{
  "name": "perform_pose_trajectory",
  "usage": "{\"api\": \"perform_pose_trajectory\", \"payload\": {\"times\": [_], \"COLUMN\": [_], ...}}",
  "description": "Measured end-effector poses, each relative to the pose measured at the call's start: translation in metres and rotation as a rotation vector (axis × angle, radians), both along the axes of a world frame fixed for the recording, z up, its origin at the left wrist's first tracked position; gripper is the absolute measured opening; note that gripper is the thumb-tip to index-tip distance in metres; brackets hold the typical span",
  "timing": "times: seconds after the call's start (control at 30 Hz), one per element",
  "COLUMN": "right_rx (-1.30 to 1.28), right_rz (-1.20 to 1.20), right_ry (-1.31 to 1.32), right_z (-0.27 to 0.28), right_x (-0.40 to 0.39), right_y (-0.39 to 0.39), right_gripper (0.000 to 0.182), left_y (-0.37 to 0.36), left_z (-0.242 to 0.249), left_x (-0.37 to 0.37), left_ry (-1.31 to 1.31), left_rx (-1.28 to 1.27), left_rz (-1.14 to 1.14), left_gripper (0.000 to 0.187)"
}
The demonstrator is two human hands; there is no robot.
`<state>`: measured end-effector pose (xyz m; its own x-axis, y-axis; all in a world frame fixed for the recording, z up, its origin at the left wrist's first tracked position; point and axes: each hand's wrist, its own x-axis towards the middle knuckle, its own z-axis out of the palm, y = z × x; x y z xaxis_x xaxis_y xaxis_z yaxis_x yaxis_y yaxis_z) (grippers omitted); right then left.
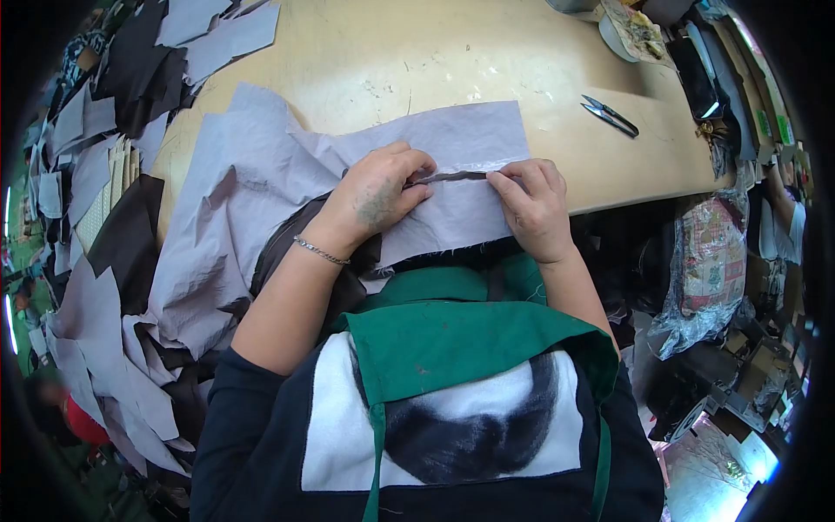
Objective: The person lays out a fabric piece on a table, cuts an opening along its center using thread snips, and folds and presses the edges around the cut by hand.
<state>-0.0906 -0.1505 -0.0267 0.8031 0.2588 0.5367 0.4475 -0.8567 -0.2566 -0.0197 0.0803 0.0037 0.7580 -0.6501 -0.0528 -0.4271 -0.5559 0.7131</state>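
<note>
A large piece of grey-lilac fabric (452, 130) lies over the table edge, with dark brown cloth showing under its left part. Along a seam across it runs a narrow dark strip (464, 176) with a shiny, clear-looking edge above it. My left hand (383, 187) pinches the fabric at the strip's left end, thumb and forefinger close together. At the right end, my right hand (532, 196) grips the fabric's edge between thumb and fingers. A pair of thread snips (611, 117) rests on the table to the right, apart from both hands.
The wooden table (365, 52) spreads out ahead. Stacks of grey and dark cut fabric (130, 78) crowd the left side. A white bowl (622, 39) stands at the back right. A plastic-wrapped bundle (709, 261) sits below the table's right edge.
</note>
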Motion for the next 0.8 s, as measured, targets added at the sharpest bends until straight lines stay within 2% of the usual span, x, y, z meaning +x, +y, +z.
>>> {"api": "perform_pose_trajectory", "payload": {"times": [0.07, 0.27, 0.37, 0.5, 0.7, 0.8], "right_rx": [-0.004, 0.062, 0.057, 0.074, 0.094, 0.099], "right_rz": [-0.004, 0.184, 0.201, 0.198, 0.195, 0.191], "right_ry": [-0.008, -0.004, 0.021, 0.040, 0.043, 0.054], "right_z": [0.003, 0.005, -0.007, -0.007, -0.007, -0.006], "right_x": [-0.001, 0.002, 0.001, -0.001, 0.000, 0.000], "right_y": [0.005, 0.048, 0.051, 0.049, 0.049, 0.050], "right_gripper": [0.023, 0.023, 0.023, 0.022, 0.023, 0.024], "left_y": [0.001, 0.003, 0.012, 0.032, 0.043, 0.041], "left_z": [-0.004, -0.004, 0.007, 0.001, 0.009, 0.008], "left_x": [-0.002, -0.005, -0.001, 0.006, 0.005, 0.003], "left_ry": [-0.008, -0.027, 0.082, 0.500, 0.539, 0.421], "left_rx": [-0.012, -0.027, -0.028, -0.214, -0.160, -0.099], "left_rz": [0.019, 0.045, 0.006, 0.050, 0.185, 0.176], "left_gripper": [0.028, 0.030, 0.033, 0.043, 0.037, 0.033]}}
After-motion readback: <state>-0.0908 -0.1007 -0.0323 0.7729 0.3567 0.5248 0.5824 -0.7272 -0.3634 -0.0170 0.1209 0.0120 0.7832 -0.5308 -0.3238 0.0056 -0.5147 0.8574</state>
